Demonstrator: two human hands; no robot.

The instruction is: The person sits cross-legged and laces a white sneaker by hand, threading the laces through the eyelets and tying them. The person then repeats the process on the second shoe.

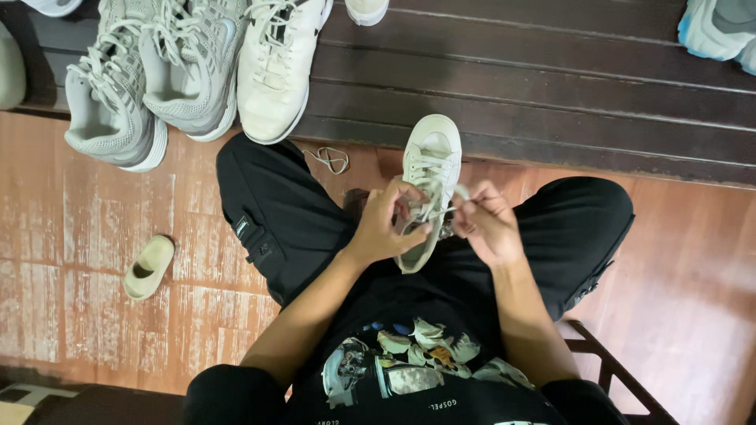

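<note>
A white sneaker (430, 161) rests between my knees, toe pointing away from me onto the dark wooden step. My left hand (387, 222) grips the shoe's left side near the tongue and pinches a white lace. My right hand (486, 223) is closed on the other lace end (459, 191), pulled out to the right of the eyelets. My black trousers frame the shoe on both sides.
Two grey sneakers (118, 94) and a white sneaker (276, 71) stand on the dark step (512, 86) at the upper left. A loose lace (331, 160) lies by my left knee. A cream insole piece (148, 267) lies on the worn floor. A blue-white shoe (717, 27) sits top right.
</note>
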